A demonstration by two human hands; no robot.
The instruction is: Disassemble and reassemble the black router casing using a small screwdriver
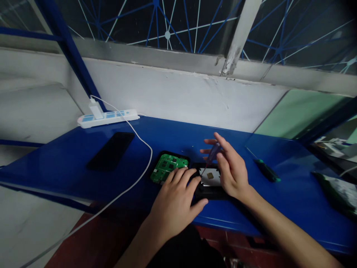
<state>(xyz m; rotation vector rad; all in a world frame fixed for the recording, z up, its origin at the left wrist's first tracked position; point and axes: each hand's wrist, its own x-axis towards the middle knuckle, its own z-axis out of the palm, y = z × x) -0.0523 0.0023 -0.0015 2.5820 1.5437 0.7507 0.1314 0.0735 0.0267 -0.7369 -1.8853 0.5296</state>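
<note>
My right hand (232, 169) grips a screwdriver (214, 152) with a translucent purple handle. Its thin shaft slants down to the left edge of a silver metal plate (214, 181) set in a black plastic casing (206, 194). A small tan square sits on the plate. Fingers spread, my left hand (178, 199) lies flat over the casing's left side and the lower edge of a green circuit board (170, 165). That board rests in a second black shell to the left. My left fingertips end close to the screwdriver's tip.
On the blue table (167, 130), a dark phone-like slab (111, 150) lies left. A white power strip (108, 118) with a plugged-in charger stands behind it, its white cable (145, 169) crossing the table. A green-handled screwdriver (266, 170) and a shiny bag (338, 191) lie right.
</note>
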